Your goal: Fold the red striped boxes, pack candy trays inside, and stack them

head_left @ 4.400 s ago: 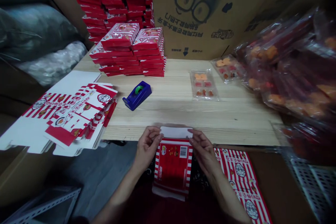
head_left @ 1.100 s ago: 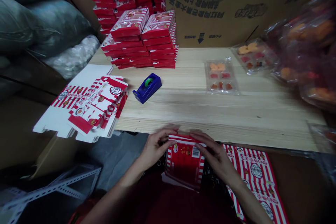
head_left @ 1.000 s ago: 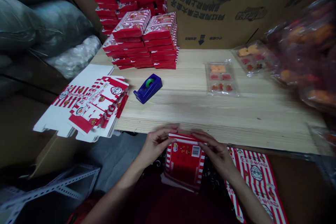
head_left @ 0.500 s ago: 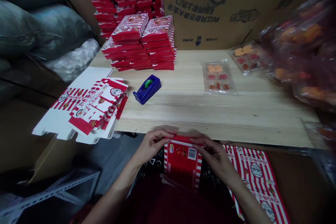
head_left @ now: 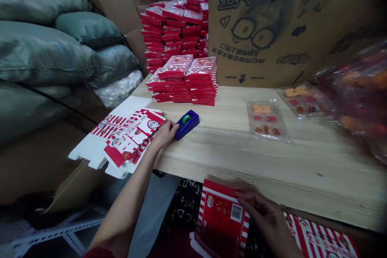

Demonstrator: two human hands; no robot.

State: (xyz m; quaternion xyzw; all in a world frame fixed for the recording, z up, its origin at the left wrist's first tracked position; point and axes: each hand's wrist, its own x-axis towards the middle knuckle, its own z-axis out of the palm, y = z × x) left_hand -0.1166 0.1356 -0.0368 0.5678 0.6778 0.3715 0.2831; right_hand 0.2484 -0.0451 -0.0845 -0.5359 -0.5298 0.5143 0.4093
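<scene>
Gripping red carton (head_left: 222, 225) in right hand (head_left: 266, 215), long axis toward table (head_left: 225, 151) (barcode (head_left: 236, 213) foremost) — touching tape dispenser (head_left: 190, 126) with left hand (head_left: 164, 134), grasp unclear.

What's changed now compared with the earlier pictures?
The left hand let go of the red box and moved forward and left to touch the blue tape dispenser. The box's top now looks closed. The right hand still holds it; the stacked boxes stayed put.

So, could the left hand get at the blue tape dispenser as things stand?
Yes, it seems: the left hand is at the near end of the blue tape dispenser, with nothing visible between them.
</scene>
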